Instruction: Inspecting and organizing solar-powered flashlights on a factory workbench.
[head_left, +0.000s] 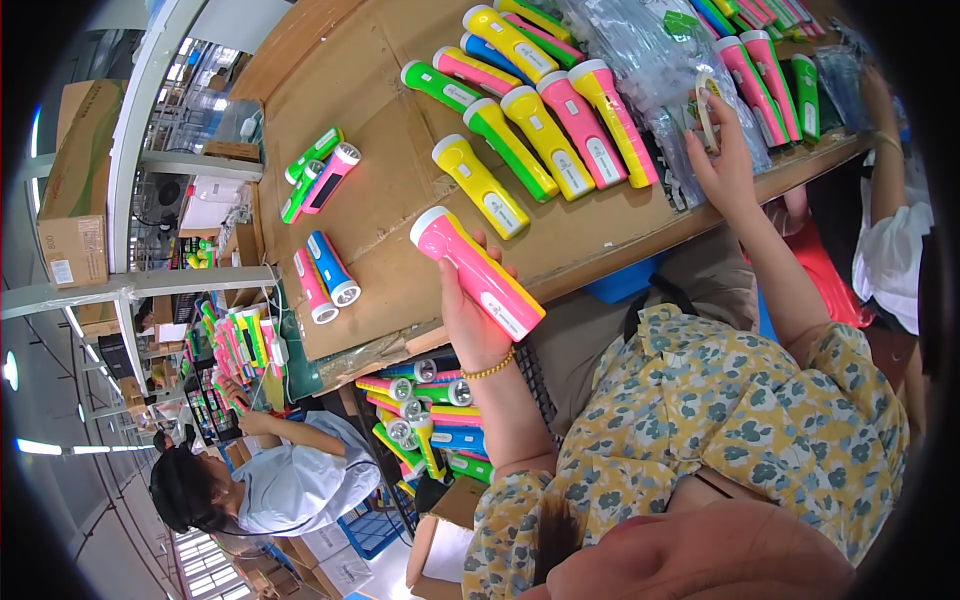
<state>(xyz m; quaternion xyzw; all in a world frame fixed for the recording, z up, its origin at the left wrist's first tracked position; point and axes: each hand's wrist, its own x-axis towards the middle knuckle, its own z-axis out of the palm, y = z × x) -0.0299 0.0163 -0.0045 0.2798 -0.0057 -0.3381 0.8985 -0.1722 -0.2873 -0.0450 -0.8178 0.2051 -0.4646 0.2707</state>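
Observation:
My left hand (470, 325), a beaded bracelet at its wrist, is closed around a pink-and-yellow flashlight (478, 270). The flashlight tilts above the table's near edge, its white-rimmed head toward the upper left. My right hand (728, 165) pinches a thin cream-coloured ring (705, 112), which looks like a narrow roll of tape, over clear plastic bags (650, 65). Between the hands lies a group of flashlights, among them a yellow one (480, 187), a green-and-yellow one (510, 150) and a pink one (583, 130).
On the table's (370, 190) left side lie several more flashlights, including a blue one (333, 268). A pile of flashlights (425, 410) sits below the edge. Another person's hand (878, 100) is at the far right; a co-worker in light blue (315, 470) is at lower left.

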